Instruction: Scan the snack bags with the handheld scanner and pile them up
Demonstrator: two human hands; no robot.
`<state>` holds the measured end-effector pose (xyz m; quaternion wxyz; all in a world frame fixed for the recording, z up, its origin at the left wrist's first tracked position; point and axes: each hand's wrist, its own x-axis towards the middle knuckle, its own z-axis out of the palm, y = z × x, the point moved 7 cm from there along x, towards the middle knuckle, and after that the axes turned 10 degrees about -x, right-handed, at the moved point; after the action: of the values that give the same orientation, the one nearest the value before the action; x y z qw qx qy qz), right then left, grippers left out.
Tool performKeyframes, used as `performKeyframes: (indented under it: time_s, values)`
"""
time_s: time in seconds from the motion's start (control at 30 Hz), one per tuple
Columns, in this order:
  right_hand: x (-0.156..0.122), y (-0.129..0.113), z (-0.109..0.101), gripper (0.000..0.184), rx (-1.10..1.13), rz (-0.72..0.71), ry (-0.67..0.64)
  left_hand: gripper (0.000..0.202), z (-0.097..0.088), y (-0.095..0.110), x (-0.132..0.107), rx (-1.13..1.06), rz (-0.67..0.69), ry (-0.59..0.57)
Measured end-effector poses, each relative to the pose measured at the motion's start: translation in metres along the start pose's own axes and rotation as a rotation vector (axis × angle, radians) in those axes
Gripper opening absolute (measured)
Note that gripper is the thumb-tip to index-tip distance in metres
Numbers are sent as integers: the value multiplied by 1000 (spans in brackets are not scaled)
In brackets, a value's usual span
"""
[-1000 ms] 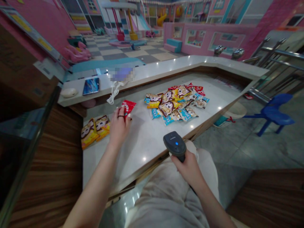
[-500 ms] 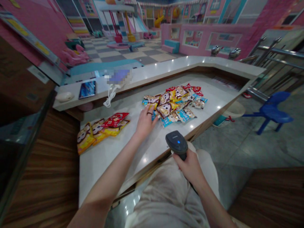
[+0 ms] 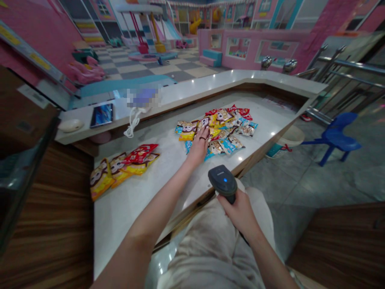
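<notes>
My right hand (image 3: 239, 208) is wrapped round the handle of a dark barcode scanner (image 3: 221, 179), which has a blue light on top and is held above my lap. My left hand (image 3: 200, 146), a dark ring on one finger, reaches onto a pile of snack bags. Its fingers lie stretched over a yellow and brown snack bag (image 3: 188, 129) with a cartoon face; the fingertips are partly lost among the wrappers. Blue and white snack bags (image 3: 231, 144) lie at the near side of this pile, red snack bags (image 3: 240, 111) at its far side.
On the left of the white counter (image 3: 126, 216) lie several yellow snack bags (image 3: 100, 178) with a red snack bag (image 3: 141, 153) on top. The raised ledge holds a phone (image 3: 102, 115) and a white cable (image 3: 132, 122). A blue chair (image 3: 338, 134) and a white bucket (image 3: 285, 142) stand right.
My left hand has moved right and forward, from the pile's left edge onto the bags. The scanner stays in my right hand. The whole view has shifted slightly.
</notes>
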<state>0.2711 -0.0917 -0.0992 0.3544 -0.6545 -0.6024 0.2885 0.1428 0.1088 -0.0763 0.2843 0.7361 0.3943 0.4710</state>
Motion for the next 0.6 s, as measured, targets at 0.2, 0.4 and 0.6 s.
performKeyframes:
  time_s: [0.2, 0.4, 0.6]
  values:
    - [-4, -6, 1, 16, 8, -3, -4, 38, -30, -15, -53, -896, -445, 297]
    - [-7, -15, 10, 10, 1, -35, -11, 28, -32, -36, -107, -1331, -698, 391]
    - [-8, -26, 25, 16, 42, -48, -81, 42, -27, -48, -118, -1342, -753, 385]
